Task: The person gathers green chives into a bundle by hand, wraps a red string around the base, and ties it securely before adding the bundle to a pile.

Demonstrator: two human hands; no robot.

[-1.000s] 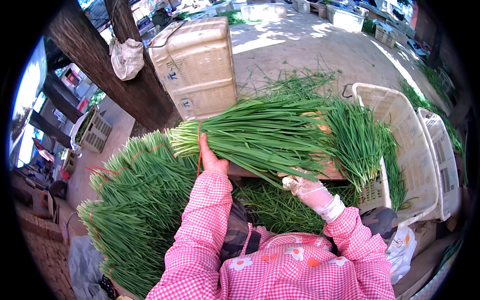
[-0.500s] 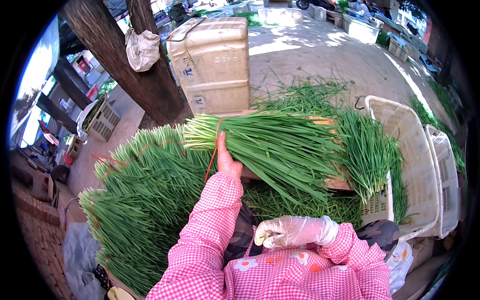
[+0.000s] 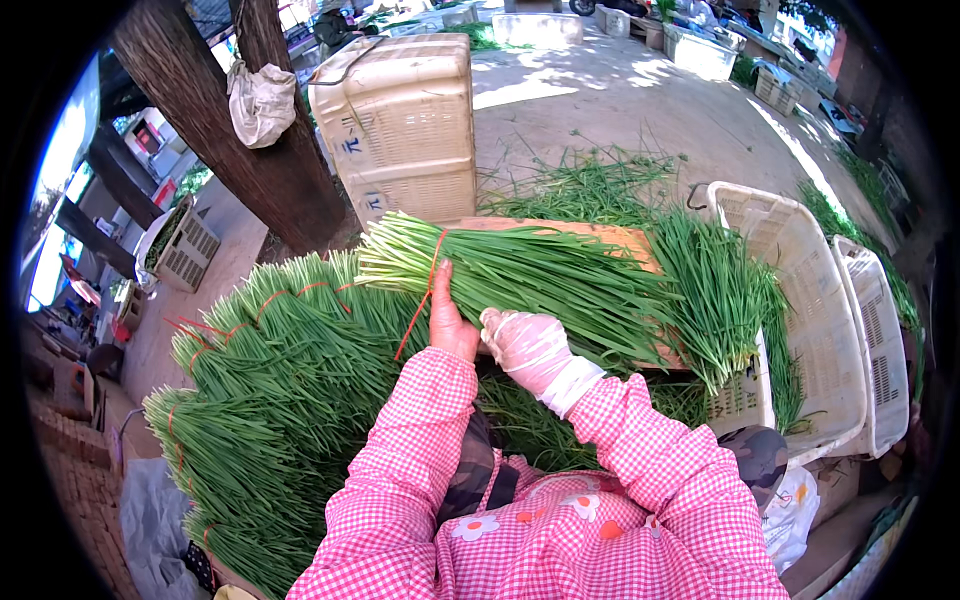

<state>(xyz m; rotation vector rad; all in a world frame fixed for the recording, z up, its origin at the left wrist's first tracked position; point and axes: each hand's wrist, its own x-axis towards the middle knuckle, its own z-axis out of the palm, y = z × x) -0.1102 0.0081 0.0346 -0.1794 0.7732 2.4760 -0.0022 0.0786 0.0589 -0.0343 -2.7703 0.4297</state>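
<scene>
My left hand (image 3: 449,315) grips a bunch of long green leaves (image 3: 540,285) at its pale cut end, where a red band (image 3: 432,278) loops round it and dangles. My right hand (image 3: 525,345), in a translucent glove, is curled closed beside my left hand, below the bunch; what its fingers hold is hidden. The bunch lies across a wooden board (image 3: 610,232). More banded bunches (image 3: 250,430) are piled at the left. Loose green leaves (image 3: 715,290) lie at the board's right end, and more are beneath it.
An upended cream plastic crate (image 3: 395,130) stands ahead beside a tree trunk (image 3: 240,170) with a hanging pale sack (image 3: 262,105). Nested white crates (image 3: 820,340) are at my right, a white bag (image 3: 790,510) below them. Leaves (image 3: 590,180) are scattered beyond the board; further crates (image 3: 185,250) stand left.
My right hand drew back toward my body, then moved up beside my left hand with fingers curled. My left hand still holds the bunch, whose leaves now sit slightly further back from the front.
</scene>
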